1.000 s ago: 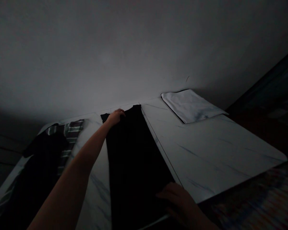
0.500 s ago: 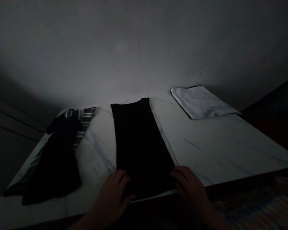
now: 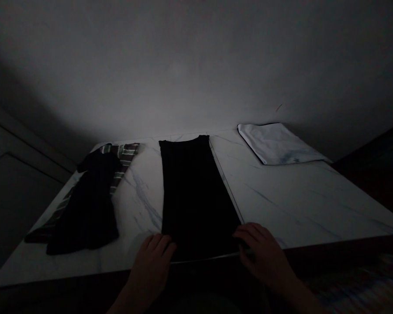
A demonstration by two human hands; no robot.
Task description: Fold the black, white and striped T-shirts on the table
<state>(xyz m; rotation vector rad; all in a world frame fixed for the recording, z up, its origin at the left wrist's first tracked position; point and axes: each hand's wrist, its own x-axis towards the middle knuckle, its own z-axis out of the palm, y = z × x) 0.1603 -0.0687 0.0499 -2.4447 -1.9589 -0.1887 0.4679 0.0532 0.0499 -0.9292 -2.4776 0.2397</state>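
Observation:
A black garment (image 3: 196, 196) lies flat and lengthwise on the marble-patterned table, with a dip like a neckline at its far edge. My left hand (image 3: 155, 261) is closed at its near left corner, fingers curled over the edge and thumb hidden. At the near right corner my right hand (image 3: 260, 250) pinches the cloth between fingers and thumb. The near hem runs between both hands, close to the table's front edge. Dim light hides any seams or details in the black cloth.
On the left, a dark short-sleeved garment (image 3: 85, 209) lies over a striped garment (image 3: 126, 157). A folded white cloth (image 3: 278, 144) with a dark edge rests at the back right. The table (image 3: 301, 200) meets a plain wall (image 3: 183, 78). Multicoloured fabric (image 3: 363, 283) shows at the lower right.
The whole view has shifted a little. My left thumb, stretched out along the hem before, is now tucked out of sight. Both hands stay at the black garment's near corners.

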